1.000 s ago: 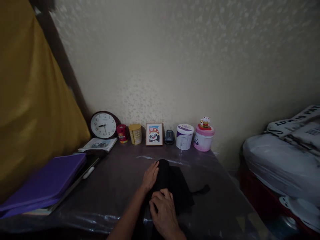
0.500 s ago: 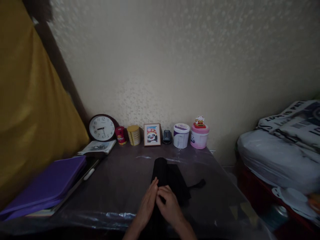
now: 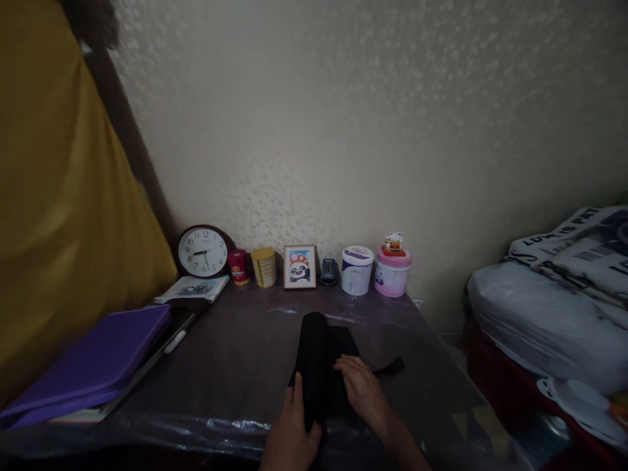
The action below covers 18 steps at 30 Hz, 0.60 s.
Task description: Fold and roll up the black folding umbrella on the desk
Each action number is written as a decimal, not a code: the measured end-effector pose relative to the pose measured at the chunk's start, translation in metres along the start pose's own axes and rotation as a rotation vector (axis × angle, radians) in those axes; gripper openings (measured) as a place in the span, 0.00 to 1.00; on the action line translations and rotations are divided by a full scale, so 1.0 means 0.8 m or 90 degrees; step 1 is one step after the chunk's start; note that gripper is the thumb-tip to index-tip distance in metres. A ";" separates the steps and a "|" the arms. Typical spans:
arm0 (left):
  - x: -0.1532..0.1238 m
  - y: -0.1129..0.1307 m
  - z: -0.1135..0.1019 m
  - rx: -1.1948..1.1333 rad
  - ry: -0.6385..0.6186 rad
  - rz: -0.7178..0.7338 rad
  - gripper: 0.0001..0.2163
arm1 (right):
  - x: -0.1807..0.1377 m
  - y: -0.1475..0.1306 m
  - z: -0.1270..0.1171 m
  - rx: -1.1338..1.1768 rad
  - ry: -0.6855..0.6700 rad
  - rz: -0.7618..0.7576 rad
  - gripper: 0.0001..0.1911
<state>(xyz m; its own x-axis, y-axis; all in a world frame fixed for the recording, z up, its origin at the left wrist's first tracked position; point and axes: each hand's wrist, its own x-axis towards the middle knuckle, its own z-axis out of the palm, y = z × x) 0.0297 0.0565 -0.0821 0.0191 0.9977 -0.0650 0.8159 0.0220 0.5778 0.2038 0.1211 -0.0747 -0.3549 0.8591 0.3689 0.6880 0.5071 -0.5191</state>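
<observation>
A black rolled-up cloth (image 3: 315, 353) lies on the table, pointing away from me, with a flat unrolled part (image 3: 342, 340) to its right. From that flat part a thin black strap (image 3: 391, 367) sticks out to the right. My left hand (image 3: 293, 428) grips the near left side of the roll, fingers along its side and thumb by the near end. On the flat part rests my right hand (image 3: 362, 390), its fingers stretched out and slightly bent, pointing left toward the roll. The roll hides some of my left fingertips.
Purple folders (image 3: 98, 356) and a white pen-like object (image 3: 175, 341) lie at the left. Along the wall stand a clock (image 3: 203, 252), a red can (image 3: 239, 267), a yellow container (image 3: 264, 267), a panda picture (image 3: 300, 267), white (image 3: 356, 271) and pink tubs (image 3: 392, 275). Wrapped bedding (image 3: 534, 307) is at the right.
My hands have come apart from over the roll. The left hand has moved down to the roll's near left side, and the right hand has moved right onto the flat cloth.
</observation>
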 end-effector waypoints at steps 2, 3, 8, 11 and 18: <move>0.000 0.002 -0.001 -0.014 -0.015 -0.028 0.37 | 0.006 0.011 0.005 -0.025 -0.030 -0.010 0.20; 0.000 0.002 -0.001 -0.020 -0.020 -0.040 0.37 | 0.011 0.017 0.009 -0.036 -0.039 -0.012 0.20; -0.003 0.002 -0.004 -0.074 -0.066 -0.048 0.37 | 0.047 0.053 0.026 -0.041 0.000 0.044 0.17; -0.004 -0.003 -0.004 -0.124 -0.079 -0.034 0.36 | 0.067 0.073 0.024 -0.005 0.059 0.122 0.17; 0.001 -0.020 0.008 -0.211 -0.049 -0.003 0.37 | 0.052 0.091 -0.005 0.109 0.119 0.264 0.18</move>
<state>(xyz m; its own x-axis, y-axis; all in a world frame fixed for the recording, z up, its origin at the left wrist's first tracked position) 0.0208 0.0562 -0.0966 0.0695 0.9901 -0.1216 0.5838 0.0585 0.8098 0.2419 0.1936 -0.0942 0.0581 0.9718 0.2286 0.6276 0.1426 -0.7653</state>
